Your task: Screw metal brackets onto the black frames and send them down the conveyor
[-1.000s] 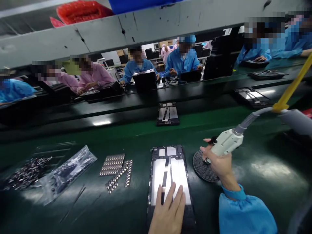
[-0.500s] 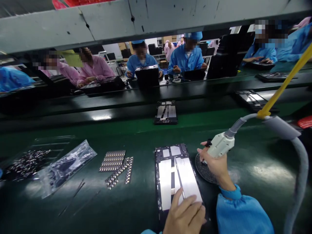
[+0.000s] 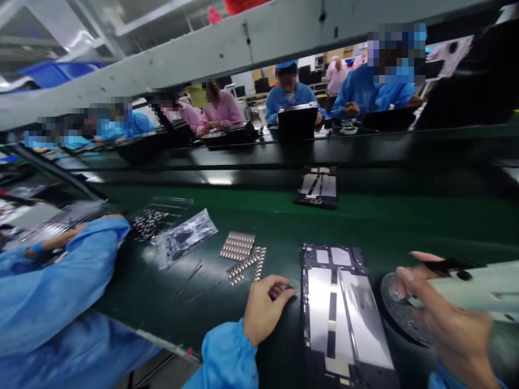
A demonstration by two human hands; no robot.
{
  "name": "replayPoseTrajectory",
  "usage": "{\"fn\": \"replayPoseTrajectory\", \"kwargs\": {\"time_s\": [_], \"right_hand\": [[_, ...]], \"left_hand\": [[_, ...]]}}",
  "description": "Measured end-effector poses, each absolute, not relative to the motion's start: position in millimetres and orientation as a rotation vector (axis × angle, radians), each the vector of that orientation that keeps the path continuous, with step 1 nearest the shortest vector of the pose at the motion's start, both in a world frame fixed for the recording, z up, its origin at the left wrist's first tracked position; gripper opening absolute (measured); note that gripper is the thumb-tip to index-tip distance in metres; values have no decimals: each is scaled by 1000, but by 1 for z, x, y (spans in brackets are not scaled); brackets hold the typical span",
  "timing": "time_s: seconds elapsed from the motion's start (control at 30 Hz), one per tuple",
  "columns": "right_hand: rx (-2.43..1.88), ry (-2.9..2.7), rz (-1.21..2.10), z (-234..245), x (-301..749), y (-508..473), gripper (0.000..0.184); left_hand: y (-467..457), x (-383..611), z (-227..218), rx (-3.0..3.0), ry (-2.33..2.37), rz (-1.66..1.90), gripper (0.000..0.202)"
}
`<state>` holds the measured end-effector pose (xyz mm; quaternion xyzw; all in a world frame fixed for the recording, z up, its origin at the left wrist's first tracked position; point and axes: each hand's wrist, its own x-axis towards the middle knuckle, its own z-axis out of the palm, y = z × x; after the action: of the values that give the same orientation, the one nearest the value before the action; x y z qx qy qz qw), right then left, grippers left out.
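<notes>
My left hand [image 3: 265, 305] is closed in a pinch just left of the tablet-like device. A small, see-through piece like film [image 3: 295, 288] shows at its fingertips, blurred. My right hand [image 3: 454, 324] wraps around a pale green gun-like hand tool [image 3: 478, 289] with a black lever, at the right edge. Under that hand lies a round, dark textured pad [image 3: 399, 310], partly covered. Between my hands, the opened tablet-like device [image 3: 324, 302] lies flat with two silvery panels up; neither hand visibly touches it.
Small component strips [image 3: 238, 246] lie left of the device, near a clear bag [image 3: 188, 237], a pile of small dark parts [image 3: 150, 222] and thin tweezers-like tools [image 3: 188, 278]. Another opened device [image 3: 317, 186] sits farther back. A co-worker's blue sleeve [image 3: 60, 270] reaches in at left.
My left hand has moved from over the device's lower part to its left side, now pinched. The view has turned left. The right hand still holds the green tool.
</notes>
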<state>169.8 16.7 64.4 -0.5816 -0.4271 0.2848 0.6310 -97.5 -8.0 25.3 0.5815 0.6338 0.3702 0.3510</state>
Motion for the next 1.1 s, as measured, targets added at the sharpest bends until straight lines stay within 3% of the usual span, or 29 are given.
{"fn": "replayPoseTrajectory", "kwargs": {"time_s": [0.17,0.37,0.5,0.67,0.8,1.1], "right_hand": [[-1053,-1114,954,82,127,10,31],[-988,-1290,1075,69,93,17,26],[-968,-1326,1094,61,79,27,34],[-1008,-1375,1014,59,62,40,25],[-1029,-1358,1001,57,50,47,23],[-1077,-1366,1080,51,45,51,26]], "left_hand": [[16,-86,8,1107,1380,849,18],[29,-77,10,1478,1434,865,9],[33,-74,9,1600,1470,875,8],[38,-74,5,1560,1425,893,5],[51,-78,0,1398,1410,840,23],[60,-80,-9,1383,1363,837,24]]}}
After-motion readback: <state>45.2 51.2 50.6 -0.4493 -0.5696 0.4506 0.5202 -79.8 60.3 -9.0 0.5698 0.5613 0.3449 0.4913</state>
